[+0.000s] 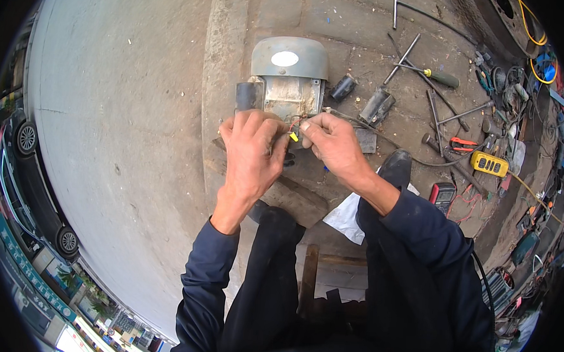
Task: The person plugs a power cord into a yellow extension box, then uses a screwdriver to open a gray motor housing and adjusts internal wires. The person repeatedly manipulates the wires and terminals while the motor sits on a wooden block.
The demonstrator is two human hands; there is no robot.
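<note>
An electric motor [290,60] with a rounded grey cover rests on the ground ahead of me. Both my hands are at its near side, over thin reddish wires [295,121]. My left hand [250,150] is closed, its thumb and fingertips pinched at the wires beside a small bright yellow piece [293,137]. With thumb and index finger together, my right hand [335,144] pinches a wire from the other side. The fingers partly hide the wires, so their ends do not show. A black cylinder [246,96] is attached at the motor's left side.
Two loose dark cylinders [343,88] lie right of the motor. Beyond them are a screwdriver [441,76], T-handled wrenches [403,60], a yellow power strip [488,164] and a red multimeter [442,194]. White paper [345,221] lies by my right shoe [395,167]. Cables cross the ground.
</note>
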